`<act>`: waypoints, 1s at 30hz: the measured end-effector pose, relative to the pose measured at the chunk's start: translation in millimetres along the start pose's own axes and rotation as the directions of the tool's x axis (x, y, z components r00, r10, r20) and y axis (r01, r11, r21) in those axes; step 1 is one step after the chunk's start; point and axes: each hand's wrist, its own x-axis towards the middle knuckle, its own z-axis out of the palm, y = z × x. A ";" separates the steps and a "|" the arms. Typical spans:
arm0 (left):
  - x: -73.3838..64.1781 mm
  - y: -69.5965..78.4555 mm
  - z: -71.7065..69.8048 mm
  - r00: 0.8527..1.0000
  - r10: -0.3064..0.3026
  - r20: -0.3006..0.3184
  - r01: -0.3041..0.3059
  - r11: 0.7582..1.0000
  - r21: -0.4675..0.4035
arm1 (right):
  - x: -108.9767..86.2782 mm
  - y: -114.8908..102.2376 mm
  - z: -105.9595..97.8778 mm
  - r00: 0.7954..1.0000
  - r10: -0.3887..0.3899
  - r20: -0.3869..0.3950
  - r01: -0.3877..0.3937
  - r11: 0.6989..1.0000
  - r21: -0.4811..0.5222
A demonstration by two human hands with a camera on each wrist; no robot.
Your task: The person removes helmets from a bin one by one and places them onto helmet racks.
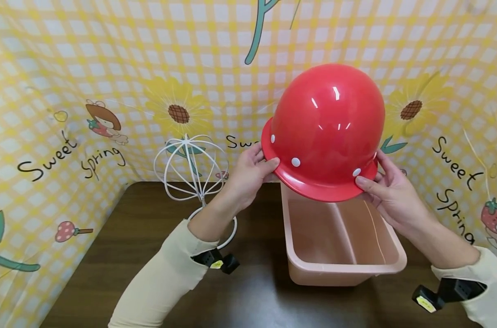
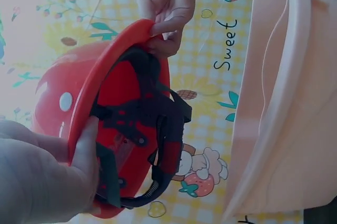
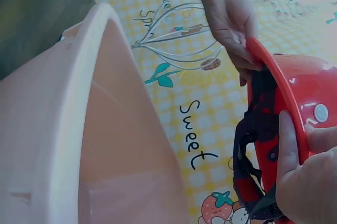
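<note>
A red hard hat point(image 1: 330, 118) with white rivets is held up by both hands, dome upward, above the back of a pink plastic bin point(image 1: 347, 268). My left hand point(image 1: 250, 177) pinches its brim on the left, thumb on top. On the right, my right hand point(image 1: 390, 191) grips the brim the same way. The left wrist view shows the hat's underside, with a dark suspension harness point(image 2: 168, 139) and straps inside. Seen from the right wrist, the harness point(image 3: 253, 155) hangs below the brim, beside the bin's rim point(image 3: 92, 87).
A white wire stand point(image 1: 191, 187) with a globe-shaped top stands at the left on the dark wooden table point(image 1: 256, 282), partly behind my left forearm. Yellow checked cloth point(image 1: 215, 54) with printed flowers and lettering surrounds the table at the back and sides.
</note>
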 end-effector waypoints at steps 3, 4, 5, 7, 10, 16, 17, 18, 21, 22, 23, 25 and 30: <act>-2.1 3.4 0.6 1.000 0.023 0.017 -0.023 0.999 0.033 | 0.8 -1.5 1.4 1.000 -0.013 -0.007 0.013 0.999 -0.049; -3.0 4.8 0.8 0.999 0.026 0.027 -0.027 0.999 0.041 | 1.2 -2.6 2.3 1.000 -0.020 -0.009 0.019 0.998 -0.067; -3.7 6.1 0.9 0.999 0.029 0.034 -0.031 0.998 0.057 | 1.9 -3.9 3.2 1.000 -0.026 -0.006 0.025 0.996 -0.080; -5.3 8.8 1.2 0.998 0.026 0.049 -0.030 0.996 0.079 | 3.0 -7.1 5.0 0.999 -0.035 -0.002 0.035 0.994 -0.104; -6.4 12.1 3.1 0.998 0.021 0.064 -0.028 0.993 0.117 | 5.1 -11.6 9.0 0.999 -0.041 0.009 0.041 0.991 -0.125; -9.8 14.4 2.8 0.999 0.040 0.021 -0.044 0.969 0.243 | 9.6 -10.6 18.5 1.000 -0.016 0.001 0.015 0.981 -0.193; -10.6 14.6 2.1 0.999 0.043 0.012 -0.045 0.963 0.264 | 10.1 -9.7 19.6 1.000 -0.008 -0.004 0.007 0.978 -0.208; -11.5 14.8 1.4 0.999 0.040 0.003 -0.039 0.958 0.283 | 10.7 -8.7 20.8 1.000 -0.005 -0.009 0.003 0.976 -0.220; -13.0 15.7 -0.9 1.000 0.024 -0.006 -0.021 0.951 0.307 | 11.5 -7.0 24.1 1.000 0.009 -0.026 -0.015 0.967 -0.256; -13.5 16.3 -1.6 1.000 0.019 0.000 -0.018 0.954 0.300 | 11.6 -6.7 25.2 0.999 0.011 -0.031 -0.018 0.964 -0.265; -14.1 17.2 -2.3 1.000 0.014 0.005 -0.015 0.955 0.295 | 11.8 -6.5 26.3 0.999 0.014 -0.035 -0.023 0.961 -0.277; -15.4 19.5 -4.0 1.000 0.015 0.012 -0.018 0.958 0.287 | 12.5 -6.3 29.3 0.999 0.020 -0.044 -0.033 0.952 -0.305; -20.8 29.3 -10.4 0.999 0.040 0.028 -0.047 0.958 0.284 | 17.5 -5.7 39.4 0.999 0.017 -0.048 -0.033 0.937 -0.347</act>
